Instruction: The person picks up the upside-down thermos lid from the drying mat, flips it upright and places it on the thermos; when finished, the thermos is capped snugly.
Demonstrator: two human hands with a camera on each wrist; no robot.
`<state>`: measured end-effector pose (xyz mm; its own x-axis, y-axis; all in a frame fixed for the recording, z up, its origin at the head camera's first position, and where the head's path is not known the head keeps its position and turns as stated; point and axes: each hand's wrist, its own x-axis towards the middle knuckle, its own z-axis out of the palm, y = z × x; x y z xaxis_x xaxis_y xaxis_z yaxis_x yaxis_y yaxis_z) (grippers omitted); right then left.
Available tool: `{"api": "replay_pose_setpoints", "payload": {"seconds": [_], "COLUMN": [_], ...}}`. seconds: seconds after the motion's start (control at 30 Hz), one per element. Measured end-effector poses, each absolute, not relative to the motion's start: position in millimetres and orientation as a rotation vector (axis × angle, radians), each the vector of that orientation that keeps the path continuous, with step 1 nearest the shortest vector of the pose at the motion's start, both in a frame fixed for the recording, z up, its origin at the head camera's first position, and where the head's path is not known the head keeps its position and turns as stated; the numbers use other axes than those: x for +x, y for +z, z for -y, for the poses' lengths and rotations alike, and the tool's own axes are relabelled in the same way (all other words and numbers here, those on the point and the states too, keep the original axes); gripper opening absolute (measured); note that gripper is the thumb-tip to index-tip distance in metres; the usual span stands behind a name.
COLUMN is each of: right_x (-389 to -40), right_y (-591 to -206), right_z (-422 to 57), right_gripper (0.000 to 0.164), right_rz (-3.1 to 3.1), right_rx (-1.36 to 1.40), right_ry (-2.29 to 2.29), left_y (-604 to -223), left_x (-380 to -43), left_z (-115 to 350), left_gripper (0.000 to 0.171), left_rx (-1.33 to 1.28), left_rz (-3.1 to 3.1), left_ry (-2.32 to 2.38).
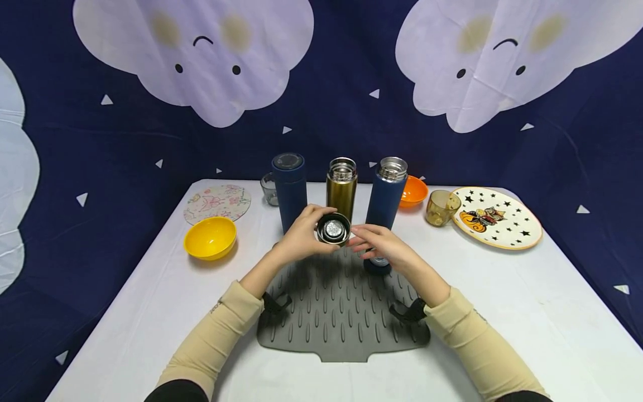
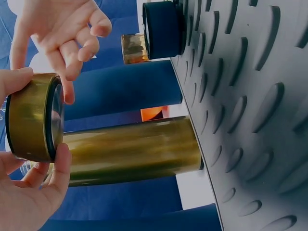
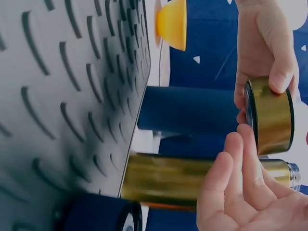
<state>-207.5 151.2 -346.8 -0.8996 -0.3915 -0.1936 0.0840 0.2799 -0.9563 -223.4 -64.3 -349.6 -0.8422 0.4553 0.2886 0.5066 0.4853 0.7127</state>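
Observation:
My left hand (image 1: 301,239) grips a gold thermos lid (image 1: 334,229) between thumb and fingers, its black-rimmed underside turned toward the head camera. In the left wrist view, the gold side of the lid shows. My right hand (image 1: 385,244) is just right of the lid, fingers loosely extended and holding nothing; whether a fingertip touches the rim I cannot tell. Behind the hands stand an uncapped gold thermos (image 1: 340,195), an uncapped blue thermos (image 1: 384,195) on the right and a capped dark blue thermos (image 1: 290,190) on the left. A dark blue lid (image 1: 377,267) lies below my right hand.
A grey ridged mat (image 1: 341,318) lies under the hands. To the left are a yellow bowl (image 1: 210,238) and a round patterned mat (image 1: 218,204); a glass cup (image 1: 269,190) is behind. An orange bowl (image 1: 414,192), amber cup (image 1: 442,208) and starry plate (image 1: 502,218) sit right.

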Motion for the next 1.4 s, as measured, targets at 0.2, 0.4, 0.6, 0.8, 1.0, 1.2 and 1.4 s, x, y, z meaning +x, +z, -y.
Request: {"api": "replay_pose_setpoints", "payload": {"seconds": [0.2,0.4,0.6,0.8,1.0,1.2,1.4], "right_x": [-210,-209,-208,-202,-192,-187,-188], "right_y": [-350,-351,-354,-361,-364,-366,-368], "right_z": [-147,-145,-145,-144,-139,-133,-129], "right_gripper": [0.053,0.047,0.046,0.041,0.038,0.038,0.042], "right_rz": [-2.137,-2.136,-2.200,-2.374,-2.724,-3.110,-3.275], "right_rx": [-0.233,-0.237,-0.236,-0.415,-0.731,-1.001,-1.298], "right_ry": [-1.692,-1.718,-1.738,-1.756,-1.708,-1.516,-1.403], "left_y": [-349,-348,-351,-349,-345,-344,-342], "left_x": [-222,-220,-220,-221,-226,-227,-226], "left_z": [63,63,63,66,70,71,70], "left_gripper": [0.075,0.075,0.090,0.095,0.067,0.055,0.058], "left_rx": [-0.882,-0.905,-0.929,-0.807,-0.551,-0.574,-0.541], "left_rz": [2.669,2.668,2.669,2.746,2.827,2.767,2.739], "left_ry": [-1.324,-1.350,-1.400,-1.608,-1.993,-2.166,-2.169]}}
